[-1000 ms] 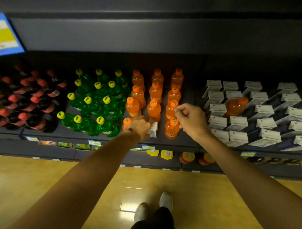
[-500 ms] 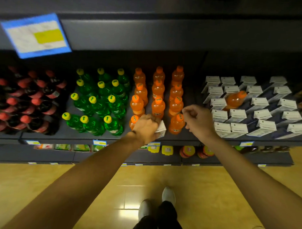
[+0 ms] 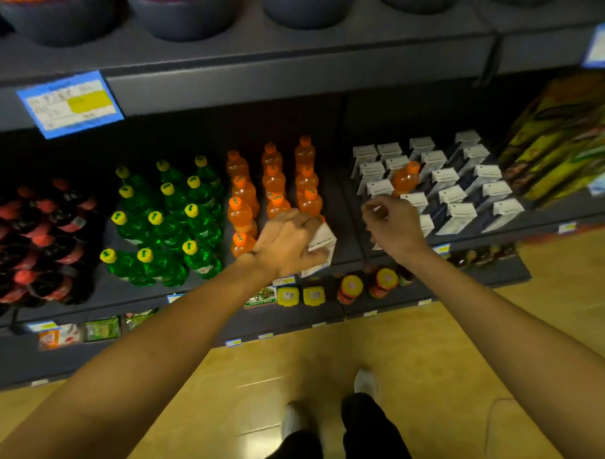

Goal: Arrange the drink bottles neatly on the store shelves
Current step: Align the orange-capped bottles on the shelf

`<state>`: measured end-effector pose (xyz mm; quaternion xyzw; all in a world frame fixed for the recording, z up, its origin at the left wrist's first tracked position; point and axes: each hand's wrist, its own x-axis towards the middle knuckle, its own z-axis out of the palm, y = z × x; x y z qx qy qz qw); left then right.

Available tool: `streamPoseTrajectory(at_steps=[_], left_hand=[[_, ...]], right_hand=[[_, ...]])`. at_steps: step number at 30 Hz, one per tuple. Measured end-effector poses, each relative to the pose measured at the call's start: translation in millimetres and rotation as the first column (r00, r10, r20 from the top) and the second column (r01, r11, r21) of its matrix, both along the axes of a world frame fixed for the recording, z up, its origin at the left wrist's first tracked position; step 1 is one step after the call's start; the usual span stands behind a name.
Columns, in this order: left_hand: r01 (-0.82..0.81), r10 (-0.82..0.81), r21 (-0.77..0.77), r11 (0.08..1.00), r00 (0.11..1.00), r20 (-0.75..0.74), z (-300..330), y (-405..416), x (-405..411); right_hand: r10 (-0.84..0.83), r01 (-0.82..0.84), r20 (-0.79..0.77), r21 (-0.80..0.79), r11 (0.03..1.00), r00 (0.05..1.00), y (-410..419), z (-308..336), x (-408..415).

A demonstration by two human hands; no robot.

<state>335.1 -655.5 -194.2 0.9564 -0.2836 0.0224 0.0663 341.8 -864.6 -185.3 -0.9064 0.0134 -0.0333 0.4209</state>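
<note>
Orange drink bottles (image 3: 273, 183) stand in three rows on the dark shelf (image 3: 343, 210). At the front of those rows my left hand (image 3: 287, 242) grips a white drink carton (image 3: 323, 238), tilted among the bottles. My right hand (image 3: 393, 229) hovers to the right with fingers curled and nothing in it, just in front of the rows of white-topped cartons (image 3: 459, 214). One stray orange bottle (image 3: 404, 178) lies tilted among those cartons, a little beyond my right hand.
Green bottles with yellow caps (image 3: 167, 217) and dark bottles with red caps (image 3: 37, 233) fill the shelf's left side. Colourful boxes (image 3: 572, 135) stand at far right. An upper shelf edge with a blue price tag (image 3: 70, 102) overhangs. Jars (image 3: 352, 287) sit on the lower shelf.
My right hand left the front orange bottle's cap and moved right toward the cartons. My left hand kept its hold on the white carton. The view shifted upward and to the right.
</note>
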Motion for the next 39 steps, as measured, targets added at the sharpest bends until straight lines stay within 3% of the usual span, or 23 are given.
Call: streamPoseTrajectory(at_steps=[8,15,21,25,30,35,39], left_hand=[[-0.134,0.131,-0.069,0.989,0.99,-0.047,3,-50,9],[-0.341,0.337,-0.022,0.94,0.936,-0.103,-14,-110,31],[-0.488,0.483,-0.061,0.871,0.872,-0.078,-24,-148,38],[-0.567,0.559,-0.097,0.818,0.823,-0.102,-27,-164,41],[-0.608,0.6,-0.134,0.782,0.794,-0.103,-34,-169,42],[-0.629,0.625,-0.127,0.767,0.777,-0.073,-35,-166,35],[-0.627,0.624,-0.118,0.77,0.779,-0.066,-35,-161,25]], right_hand=[[0.02,-0.021,0.011,0.042,0.999,1.0,-43,-1,28],[0.136,-0.135,-0.047,0.016,0.991,0.99,-109,-32,90],[0.21,-0.226,-0.126,-0.133,0.965,0.969,-162,-73,155],[0.15,-0.183,-0.134,-0.283,0.941,0.98,-177,-85,192],[0.154,-0.208,-0.148,-0.49,0.846,0.977,-189,-100,219],[0.183,-0.322,-0.312,-0.488,0.811,0.932,-189,-114,232],[0.148,-0.305,-0.334,-0.489,0.817,0.931,-182,-121,235]])
